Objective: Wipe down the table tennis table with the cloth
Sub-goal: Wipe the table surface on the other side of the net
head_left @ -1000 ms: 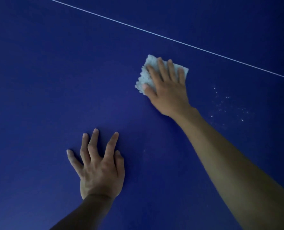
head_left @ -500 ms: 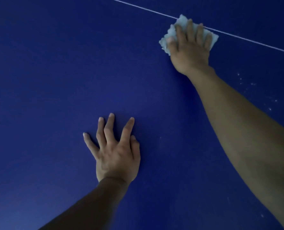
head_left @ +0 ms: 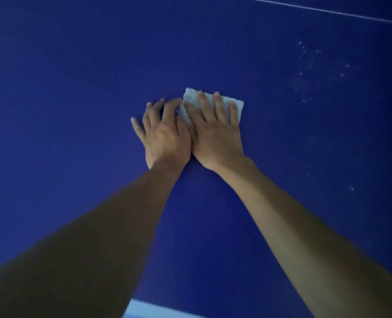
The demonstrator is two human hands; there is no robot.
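A small light grey folded cloth (head_left: 190,97) lies flat on the dark blue table tennis table (head_left: 64,111). My right hand (head_left: 215,131) presses down on the cloth with straight, spread fingers and covers most of it. My left hand (head_left: 164,131) lies flat on the table right beside it, fingers spread, its index fingertip touching the cloth's left edge. The two hands touch side by side.
A thin white line (head_left: 316,9) crosses the table at the top right. White specks of dust (head_left: 312,70) are scattered to the right of the cloth. The table's pale near edge (head_left: 158,308) shows at the bottom.
My right hand has pulled the cloth back from the white line toward me. My left hand now lies against my right hand, at the cloth's left edge. The view has tilted down.
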